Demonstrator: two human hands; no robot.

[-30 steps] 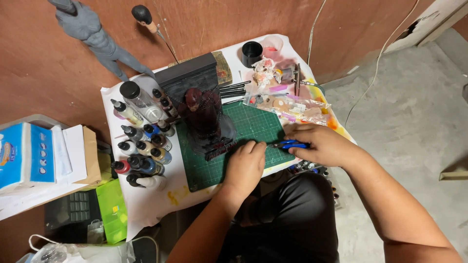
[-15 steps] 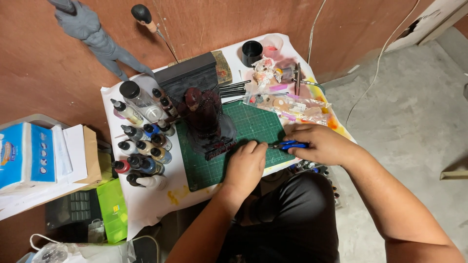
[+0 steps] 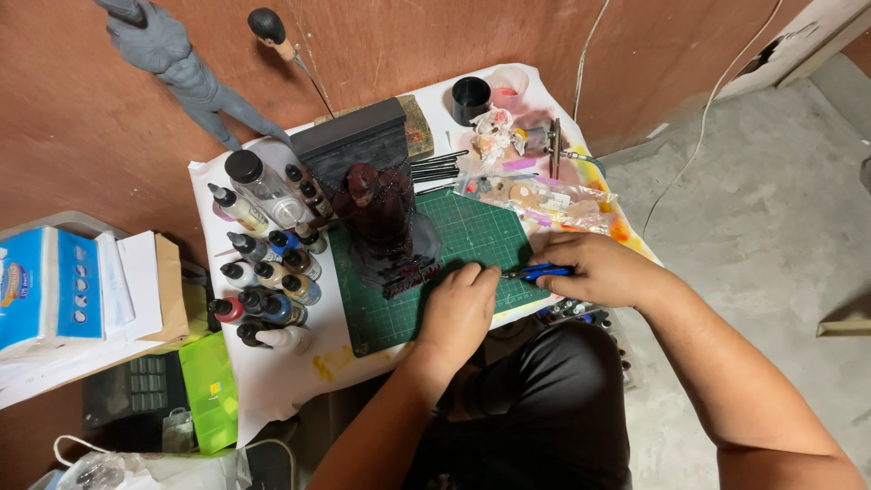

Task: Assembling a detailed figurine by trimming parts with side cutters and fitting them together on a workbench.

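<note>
Two hands (image 3: pixel 535 290), blue-handled pliers (image 3: pixel 537 270) between them

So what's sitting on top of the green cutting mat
A dark red figure stands on the green cutting mat. The left hand rests on its near edge; anything beneath that hand is hidden.

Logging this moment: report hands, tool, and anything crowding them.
Left hand flat on green cutting mat. Right hand gripping blue-handled tool. Dark red figure close beside left hand.
</note>
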